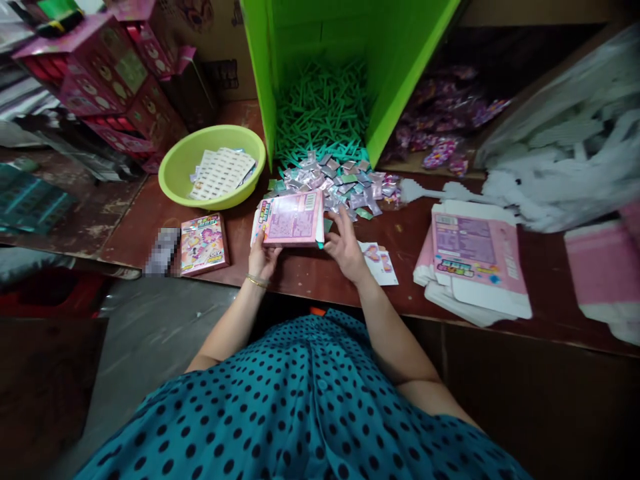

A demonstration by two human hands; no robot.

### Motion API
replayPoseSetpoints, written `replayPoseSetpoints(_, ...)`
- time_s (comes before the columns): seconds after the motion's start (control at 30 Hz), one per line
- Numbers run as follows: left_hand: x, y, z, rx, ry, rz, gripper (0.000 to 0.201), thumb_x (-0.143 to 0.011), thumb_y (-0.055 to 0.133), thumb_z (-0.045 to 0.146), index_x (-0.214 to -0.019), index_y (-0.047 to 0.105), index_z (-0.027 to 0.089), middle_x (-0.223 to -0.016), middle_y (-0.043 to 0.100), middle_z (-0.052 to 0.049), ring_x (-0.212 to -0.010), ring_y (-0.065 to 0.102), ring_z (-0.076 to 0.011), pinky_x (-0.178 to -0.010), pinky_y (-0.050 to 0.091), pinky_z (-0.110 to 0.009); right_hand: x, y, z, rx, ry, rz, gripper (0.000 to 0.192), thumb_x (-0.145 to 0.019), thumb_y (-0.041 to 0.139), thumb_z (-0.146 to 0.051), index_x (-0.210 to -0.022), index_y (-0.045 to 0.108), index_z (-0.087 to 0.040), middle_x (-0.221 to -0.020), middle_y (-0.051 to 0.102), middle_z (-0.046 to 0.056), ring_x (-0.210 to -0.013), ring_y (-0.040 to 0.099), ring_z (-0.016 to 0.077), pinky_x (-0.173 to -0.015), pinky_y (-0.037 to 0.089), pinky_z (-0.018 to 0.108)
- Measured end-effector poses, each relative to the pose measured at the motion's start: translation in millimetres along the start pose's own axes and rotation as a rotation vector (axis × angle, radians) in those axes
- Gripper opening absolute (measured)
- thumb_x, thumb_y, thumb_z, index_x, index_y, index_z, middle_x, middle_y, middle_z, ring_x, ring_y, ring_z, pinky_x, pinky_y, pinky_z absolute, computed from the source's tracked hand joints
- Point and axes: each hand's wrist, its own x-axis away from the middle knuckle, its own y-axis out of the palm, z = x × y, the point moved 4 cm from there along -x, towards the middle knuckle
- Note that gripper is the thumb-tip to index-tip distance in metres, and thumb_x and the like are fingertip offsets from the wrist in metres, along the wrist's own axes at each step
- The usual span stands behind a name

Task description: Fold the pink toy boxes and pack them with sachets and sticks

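Note:
My left hand is closed on the lower left corner of a pink printed box, held above the table with its printed back facing up. At the box's right end a white flap shows, along with a small teal tip. My right hand is beside that end, fingers apart, with nothing I can make out held in it. Beyond the box lies a heap of small shiny packets. White printed cards rest on the table just right of my right hand.
Green sticks fill a bright green bin. At left are a yellow-green basin of printed sheets and a closed pink box. Flattened pink boxes are stacked at right, near a plastic bag of white pieces.

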Motion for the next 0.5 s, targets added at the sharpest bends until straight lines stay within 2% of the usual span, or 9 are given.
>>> replayPoseSetpoints(0.07, 5, -2.3, -2, 0.015, -0.036, 0.013, 0.02, -0.098, 0.064, 0.028, -0.115, 0.069, 0.02, -0.101, 0.08, -0.005, -0.1, 0.075, -0.0178, -0.093, 0.062, -0.032, 0, 2, -8, -0.039, 0.006, 0.043, 0.089, -0.086, 0.07, -0.057, -0.161, 0.029, -0.032, -0.166, 0.036, 0.012, -0.118, 0.067, 0.0252, -0.1, 0.06, 0.043)
replayPoseSetpoints(0.17, 15, -2.9, -8, -0.025, -0.085, -0.018, 0.016, -0.099, 0.061, 0.025, -0.112, 0.07, 0.02, -0.1, 0.079, -0.004, -0.098, 0.075, -0.0181, -0.101, 0.06, -0.039, -7, -8, -17, -0.027, 0.035, 0.165, 0.06, -0.088, 0.069, -0.046, -0.143, 0.055, -0.025, -0.144, 0.06, 0.011, -0.106, 0.07, 0.0212, -0.102, 0.059, 0.042)
replayPoseSetpoints(0.27, 27, 2.1, -14, -0.035, -0.077, -0.111, 0.015, -0.098, 0.06, 0.019, -0.109, 0.07, 0.021, -0.104, 0.079, -0.002, -0.101, 0.074, -0.0167, -0.111, 0.054, -0.045, -21, -24, -21, 0.01, 0.05, 0.172, 0.051, -0.085, 0.072, -0.04, -0.133, 0.064, -0.022, -0.128, 0.071, 0.009, -0.097, 0.072, 0.0195, -0.097, 0.06, 0.041)
replayPoseSetpoints(0.37, 51, 12.1, -31, -0.032, -0.126, -0.251, 0.014, -0.096, 0.064, 0.023, -0.11, 0.069, 0.022, -0.114, 0.076, -0.004, -0.113, 0.071, -0.0232, -0.111, 0.053, -0.052, -37, -40, -28, 0.021, -0.005, 0.253, 0.042, -0.087, 0.07, -0.043, -0.122, 0.071, -0.018, -0.119, 0.075, 0.009, -0.095, 0.072, 0.0197, -0.094, 0.061, 0.04)
replayPoseSetpoints(0.43, 74, 16.9, -48, -0.061, -0.245, -0.332, 0.018, -0.095, 0.068, 0.034, -0.108, 0.069, 0.022, -0.117, 0.074, -0.006, -0.115, 0.071, -0.0282, -0.105, 0.056, -0.053, -47, -50, -35, 0.062, -0.063, 0.326, 0.037, -0.09, 0.067, -0.045, -0.114, 0.075, -0.017, -0.114, 0.077, 0.009, -0.095, 0.072, 0.0206, -0.094, 0.06, 0.04)
replayPoseSetpoints(0.5, 100, 18.7, -60, -0.154, -0.43, -0.428, 0.031, -0.092, 0.07, 0.047, -0.109, 0.07, 0.021, -0.117, 0.073, -0.01, -0.104, 0.074, -0.028, -0.095, 0.06, -0.047, -54, -57, -46, 0.115, -0.122, 0.369, 0.035, -0.092, 0.065, -0.047, -0.108, 0.077, -0.018, -0.109, 0.078, 0.008, -0.098, 0.072, 0.0216, -0.096, 0.059, 0.04)
